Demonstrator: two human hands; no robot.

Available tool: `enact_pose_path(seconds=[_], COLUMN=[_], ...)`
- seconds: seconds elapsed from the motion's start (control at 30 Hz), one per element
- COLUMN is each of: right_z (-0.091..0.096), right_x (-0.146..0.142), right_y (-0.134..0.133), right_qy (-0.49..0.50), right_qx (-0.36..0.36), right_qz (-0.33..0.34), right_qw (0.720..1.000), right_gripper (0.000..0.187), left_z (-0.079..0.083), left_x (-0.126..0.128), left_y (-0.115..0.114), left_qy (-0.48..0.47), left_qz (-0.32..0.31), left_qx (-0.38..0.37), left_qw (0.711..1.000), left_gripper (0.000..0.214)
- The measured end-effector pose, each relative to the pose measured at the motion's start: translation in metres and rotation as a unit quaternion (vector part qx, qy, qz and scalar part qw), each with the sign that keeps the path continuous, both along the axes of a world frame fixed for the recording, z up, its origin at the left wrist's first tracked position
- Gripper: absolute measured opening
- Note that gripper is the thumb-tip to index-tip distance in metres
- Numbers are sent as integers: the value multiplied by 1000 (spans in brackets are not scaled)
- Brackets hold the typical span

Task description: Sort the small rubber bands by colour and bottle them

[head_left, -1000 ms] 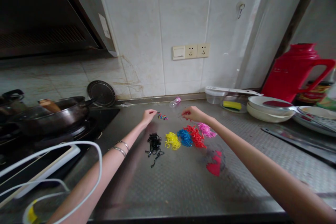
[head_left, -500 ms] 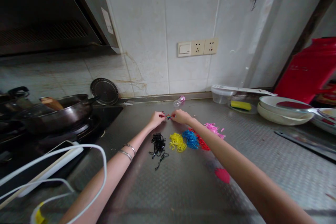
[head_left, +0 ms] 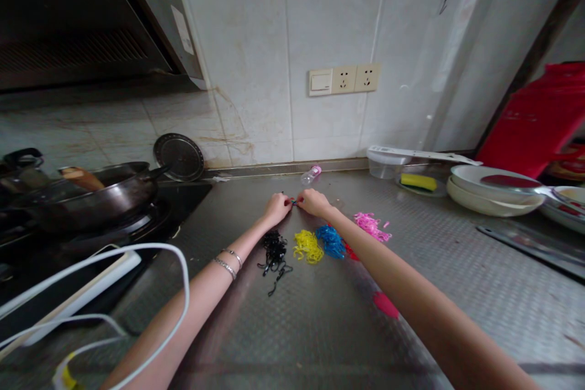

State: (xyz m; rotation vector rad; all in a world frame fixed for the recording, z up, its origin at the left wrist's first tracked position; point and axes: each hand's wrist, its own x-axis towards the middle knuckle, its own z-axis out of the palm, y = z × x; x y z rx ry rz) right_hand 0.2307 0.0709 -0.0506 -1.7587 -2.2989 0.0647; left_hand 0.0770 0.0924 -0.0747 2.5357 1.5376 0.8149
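L hand (head_left: 277,208) & R hand (head_left: 314,202) sit close together, toward the back of a grey textured-metal surface (head_left: 274,341), w/ only a narrow gap btwn them. Fingers of both are pinched nearly closed on a small multicoloured strand of thin bands (head_left: 294,202), which is in that gap; it's tiny & mostly covered, so can't tell exact shape, or whether it touches the surface. L wrist has silver metal bracelets (head_left: 225,269).

Nearer the person, a rough row of loose piles, L to R: black shiny thin bands (head_left: 274,247), w/ a few strays trailing toward the front; bright yellow thin bands (head_left: 308,246); blue thin bands (head_left: 331,241), just beside the R forearm; red thin bands (head_left: 350,251), mostly hidden by that forearm. Pink thin bands (head_left: 371,226) lie beyond the arm, w/ one bit apart. A flat red-pink patch (head_left: 385,304) shows further fwd, partly under the arm's line of sight.

Behind the hands, a small clear plastic bottle w/ pink end (head_left: 309,177) lies on its side nr the wall. Far R: yellow-&-green sponge (head_left: 418,182), stacked white bowls (head_left: 493,199), big red plastic jug (head_left: 530,128). Far L: dark metal pan (head_left: 109,204) on a black hob (head_left: 192,198).
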Motion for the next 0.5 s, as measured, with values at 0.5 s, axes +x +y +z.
enact_pose_path(seconds=[0.5], right_z=[-4], right_x=[0], right_y=[-3], right_qy=[11], right_qx=[5], right_qz=[-17], right_qw=[1000], right_gripper=[24], left_z=[48], left_x=[-68], left_y=[-52], left_qy=[-9], left_qz=[-155], left_qx=[-146], left_qw=[977], left_gripper=[18])
